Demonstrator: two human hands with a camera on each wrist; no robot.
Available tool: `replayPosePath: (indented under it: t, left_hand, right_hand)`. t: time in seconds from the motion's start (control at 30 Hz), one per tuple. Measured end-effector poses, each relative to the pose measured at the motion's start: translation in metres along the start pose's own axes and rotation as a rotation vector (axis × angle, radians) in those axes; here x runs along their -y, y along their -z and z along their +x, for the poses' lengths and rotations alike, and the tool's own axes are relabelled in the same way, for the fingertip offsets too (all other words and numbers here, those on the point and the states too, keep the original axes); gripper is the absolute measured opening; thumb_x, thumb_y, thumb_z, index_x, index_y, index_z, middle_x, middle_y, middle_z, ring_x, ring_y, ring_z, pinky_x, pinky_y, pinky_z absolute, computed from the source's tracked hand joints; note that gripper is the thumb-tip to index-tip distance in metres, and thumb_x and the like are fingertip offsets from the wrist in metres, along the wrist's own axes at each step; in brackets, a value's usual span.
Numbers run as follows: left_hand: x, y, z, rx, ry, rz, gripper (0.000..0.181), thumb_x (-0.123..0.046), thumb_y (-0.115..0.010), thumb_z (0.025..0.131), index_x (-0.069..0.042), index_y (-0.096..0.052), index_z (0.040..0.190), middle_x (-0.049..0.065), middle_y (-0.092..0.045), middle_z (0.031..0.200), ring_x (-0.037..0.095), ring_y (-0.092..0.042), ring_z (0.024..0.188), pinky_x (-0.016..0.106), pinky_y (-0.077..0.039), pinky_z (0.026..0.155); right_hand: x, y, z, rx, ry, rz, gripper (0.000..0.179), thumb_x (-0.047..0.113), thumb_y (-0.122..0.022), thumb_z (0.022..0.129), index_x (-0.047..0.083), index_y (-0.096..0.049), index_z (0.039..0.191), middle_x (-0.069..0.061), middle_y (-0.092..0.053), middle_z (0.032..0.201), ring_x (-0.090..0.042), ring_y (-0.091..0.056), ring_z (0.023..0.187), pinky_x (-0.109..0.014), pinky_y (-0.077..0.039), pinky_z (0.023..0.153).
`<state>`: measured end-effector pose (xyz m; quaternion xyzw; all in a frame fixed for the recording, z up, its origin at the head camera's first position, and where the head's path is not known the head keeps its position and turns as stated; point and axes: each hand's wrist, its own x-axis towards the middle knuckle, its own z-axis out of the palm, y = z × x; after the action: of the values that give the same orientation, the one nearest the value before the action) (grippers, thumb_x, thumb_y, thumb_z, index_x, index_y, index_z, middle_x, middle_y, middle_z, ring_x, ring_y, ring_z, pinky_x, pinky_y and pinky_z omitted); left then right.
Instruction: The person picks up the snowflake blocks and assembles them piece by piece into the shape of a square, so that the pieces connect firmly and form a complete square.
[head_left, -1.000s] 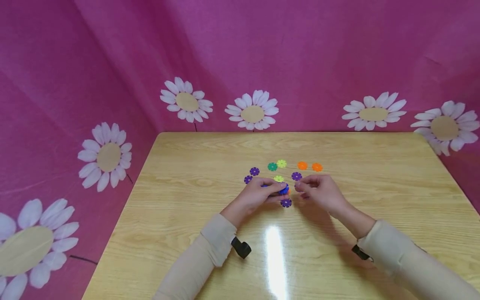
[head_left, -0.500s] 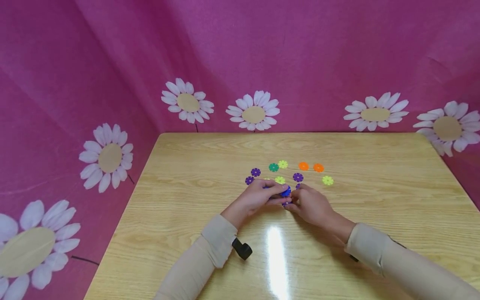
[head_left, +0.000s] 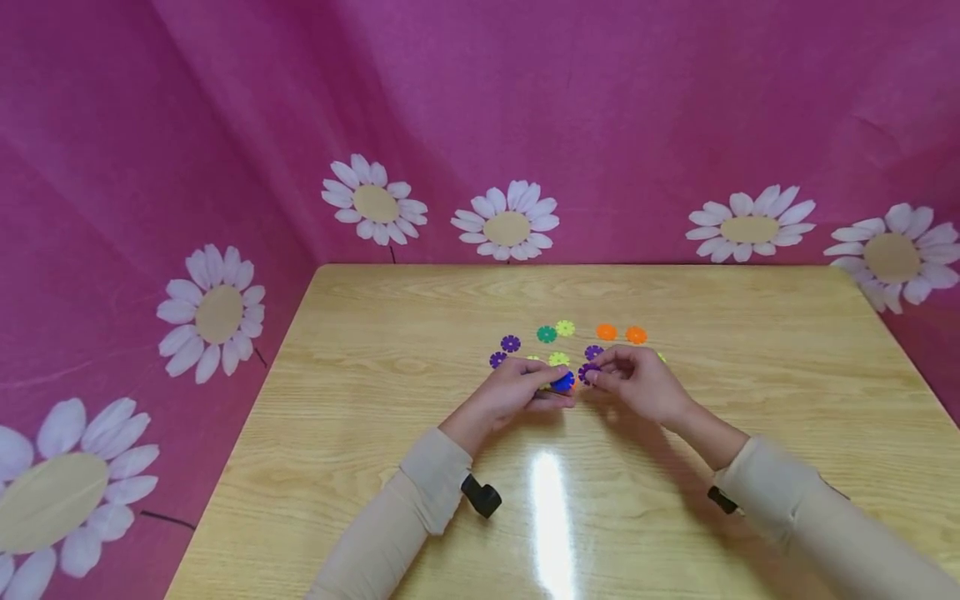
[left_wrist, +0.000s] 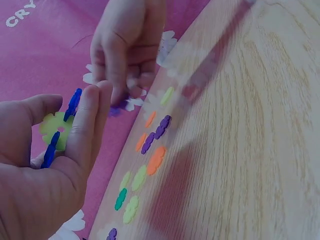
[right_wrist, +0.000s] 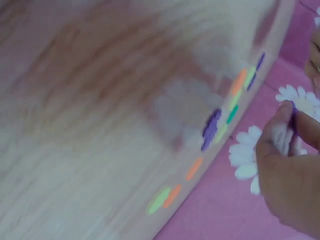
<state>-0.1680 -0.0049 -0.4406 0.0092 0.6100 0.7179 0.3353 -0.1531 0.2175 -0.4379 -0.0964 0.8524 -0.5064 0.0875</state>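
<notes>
My left hand holds a small joined piece of flower-shaped slotted discs above the table. In the left wrist view it is a yellow-green disc with two blue discs slotted into it edge-on. The head view shows one blue disc by the thumb. Just to the right, my right hand pinches a purple disc between thumb and fingers, apart from the blue one. Seen from the right wrist, that purple disc stands edge-on at the fingertips.
Loose discs lie flat on the wooden table beyond my hands: a green disc, a yellow-green disc, an orange disc, a purple disc and several others. A pink flowered cloth hangs behind the table.
My right hand reached down beside the left hand, picked up the purple disc lying there, and rose back right with it. My left hand keeps its hold, nearly still.
</notes>
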Motion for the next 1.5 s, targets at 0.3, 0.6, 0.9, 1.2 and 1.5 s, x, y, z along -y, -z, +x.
replayPosePath:
  t: [0.3, 0.6, 0.9, 1.2, 1.5]
  left_hand:
    - [-0.003, 0.001, 0.001, 0.025, -0.018, -0.032, 0.034, -0.025, -0.06, 0.101, 0.004, -0.068, 0.115, 0.017, -0.074, 0.102, 0.023, -0.076, 0.092, 0.031, -0.061, 0.087]
    - [-0.004, 0.003, -0.001, 0.082, -0.013, -0.032, 0.038, -0.029, -0.058, 0.102, 0.005, -0.067, 0.117, 0.015, -0.075, 0.1, 0.019, -0.076, 0.09, 0.029, -0.061, 0.088]
    - [-0.004, 0.002, -0.001, 0.064, -0.047, 0.064, 0.035, -0.026, -0.059, 0.102, 0.004, -0.071, 0.114, 0.013, -0.076, 0.094, 0.016, -0.076, 0.082, 0.027, -0.062, 0.082]
    - [-0.007, -0.004, -0.003, 0.06, -0.084, 0.07, 0.036, -0.027, -0.06, 0.102, 0.005, -0.073, 0.111, 0.017, -0.076, 0.097, 0.021, -0.077, 0.086, 0.035, -0.062, 0.088]
    - [-0.009, -0.007, -0.004, 0.047, -0.118, 0.121, 0.037, -0.028, -0.055, 0.104, 0.003, -0.075, 0.107, 0.015, -0.076, 0.093, 0.021, -0.077, 0.083, 0.034, -0.063, 0.085]
  right_hand:
    - [0.014, 0.012, -0.01, 0.027, 0.045, 0.144, 0.024, 0.017, -0.07, 0.095, -0.003, -0.069, 0.108, -0.017, -0.075, 0.099, -0.02, -0.075, 0.087, -0.038, -0.064, 0.08]
    - [0.021, 0.011, -0.015, 0.025, 0.104, 0.071, 0.016, 0.012, -0.073, 0.092, 0.0, -0.073, 0.103, -0.015, -0.075, 0.094, -0.012, -0.074, 0.08, -0.034, -0.065, 0.075]
    - [0.031, 0.012, -0.019, 0.008, 0.208, -0.052, 0.014, 0.01, -0.076, 0.088, 0.006, -0.078, 0.101, -0.007, -0.077, 0.094, -0.007, -0.07, 0.081, -0.022, -0.062, 0.07]
    - [0.035, 0.009, -0.021, -0.034, 0.231, -0.05, 0.015, 0.008, -0.076, 0.088, 0.004, -0.079, 0.101, -0.011, -0.077, 0.098, -0.005, -0.072, 0.082, -0.021, -0.062, 0.07]
    - [0.038, 0.007, -0.021, -0.05, 0.159, -0.024, 0.016, 0.013, -0.079, 0.086, 0.006, -0.08, 0.099, -0.01, -0.078, 0.095, -0.007, -0.073, 0.079, -0.025, -0.063, 0.068]
